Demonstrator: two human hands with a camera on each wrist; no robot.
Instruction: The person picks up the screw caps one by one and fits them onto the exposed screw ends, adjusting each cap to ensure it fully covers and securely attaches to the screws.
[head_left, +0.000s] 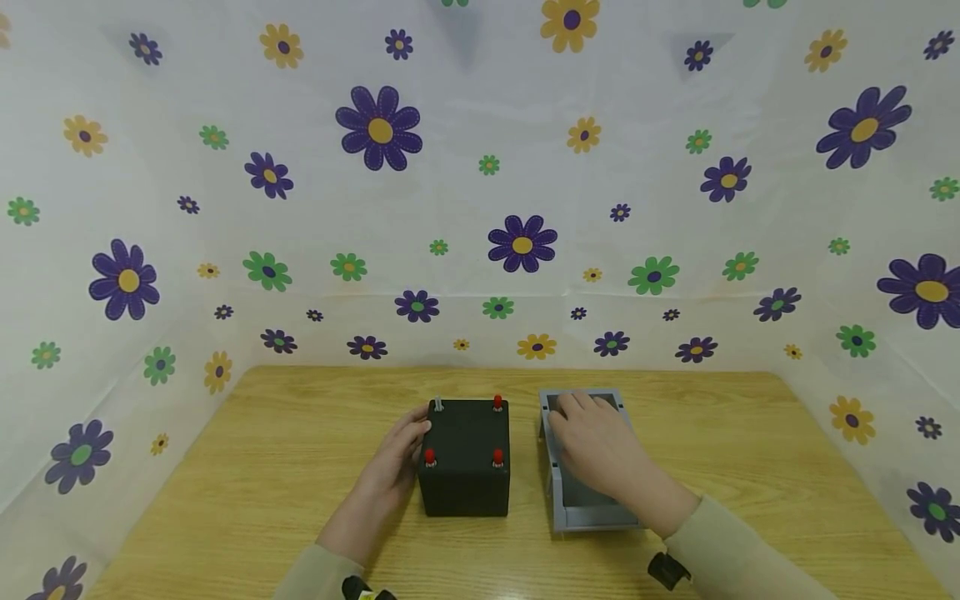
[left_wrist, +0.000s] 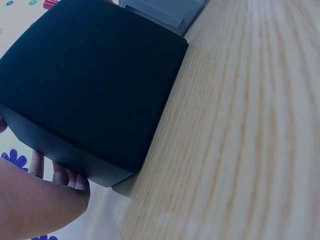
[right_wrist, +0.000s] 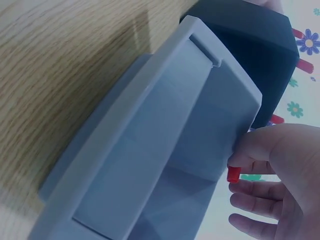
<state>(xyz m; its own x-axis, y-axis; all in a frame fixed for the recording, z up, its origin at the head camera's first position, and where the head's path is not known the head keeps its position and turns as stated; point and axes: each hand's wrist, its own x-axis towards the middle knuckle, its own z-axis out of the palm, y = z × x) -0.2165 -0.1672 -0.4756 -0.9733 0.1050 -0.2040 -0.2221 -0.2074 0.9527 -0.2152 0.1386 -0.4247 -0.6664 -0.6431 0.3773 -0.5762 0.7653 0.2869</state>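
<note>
A black box [head_left: 465, 462] stands on the wooden table [head_left: 262, 467], near its middle, with three red pegs [head_left: 430, 457] and one grey peg [head_left: 438, 406] at its top corners. The left hand [head_left: 393, 462] rests against the box's left side, fingers straight and relaxed along that face. Just beside the box, to its right, lies a grey tray [head_left: 558, 500]. The right hand [head_left: 596, 442] lies over the tray's opening, fingers spread. In the right wrist view this hand pinches a small red peg [right_wrist: 232, 174] between thumb and fingers.
</note>
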